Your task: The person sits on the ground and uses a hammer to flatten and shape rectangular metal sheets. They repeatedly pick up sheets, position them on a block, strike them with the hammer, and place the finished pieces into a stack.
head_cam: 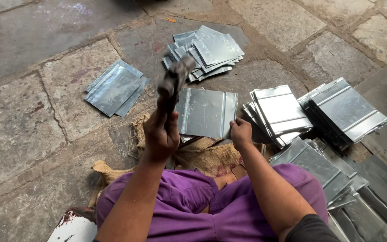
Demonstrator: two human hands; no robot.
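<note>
metal sheet (206, 112) on burlap (207, 157), right grip (240, 133) clenched on its near edge, left grip (161, 132) grasping raised hammer (174, 80)

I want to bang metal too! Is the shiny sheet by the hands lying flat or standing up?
Lying flat. The metal sheet rests face up on the sacking, the right hand on its near edge.

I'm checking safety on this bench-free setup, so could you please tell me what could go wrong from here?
The left hand has a hammer raised and blurred over the metal sheet, while the right hand pins that sheet's near edge; a stray blow might catch its fingers. The sheet lies on lumpy burlap, so it may shift. Bare sheet edges could cut.
</note>
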